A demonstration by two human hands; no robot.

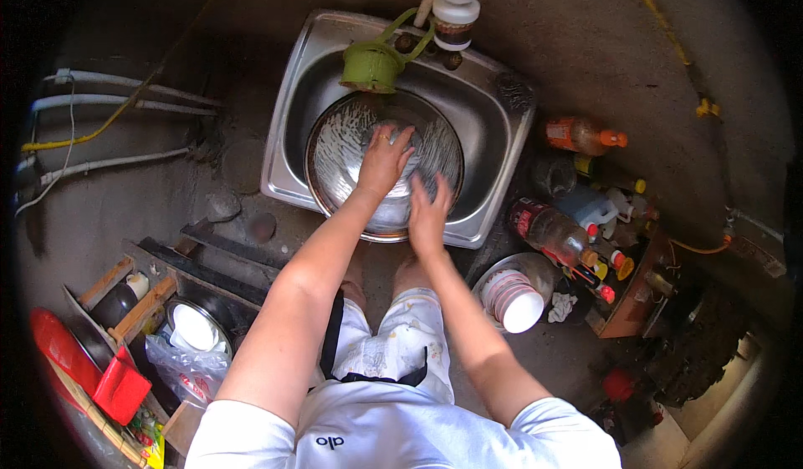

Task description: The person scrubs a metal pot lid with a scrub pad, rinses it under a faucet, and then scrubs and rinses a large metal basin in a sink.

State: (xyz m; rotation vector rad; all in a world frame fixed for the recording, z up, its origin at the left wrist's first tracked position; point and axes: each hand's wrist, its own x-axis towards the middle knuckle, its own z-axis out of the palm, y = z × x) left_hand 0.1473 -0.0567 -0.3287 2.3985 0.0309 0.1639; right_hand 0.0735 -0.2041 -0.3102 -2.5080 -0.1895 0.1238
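Observation:
A large round metal basin or lid (332,142) rests in the stainless steel sink (486,149) and reaches over its front rim; which of the two it is, I cannot tell. Its surface looks wet. My left hand (384,161) lies over its middle, fingers spread, a ring on one finger. Close to its near right edge is my right hand (430,215), slightly blurred, its fingers apart. Neither hand shows anything held, though what is under the palms is hidden. Behind the round metal piece, a green plastic container (371,67) with long handles leans at the sink's back.
A white faucet filter (456,14) hangs over the sink's back edge. Several plastic bottles (546,227) crowd the right side. Stacked bowls (511,299) sit in a metal basin (480,281). At left stands a wooden rack (150,299) with a plastic bag (182,359) and a red dustpan-like piece (122,387).

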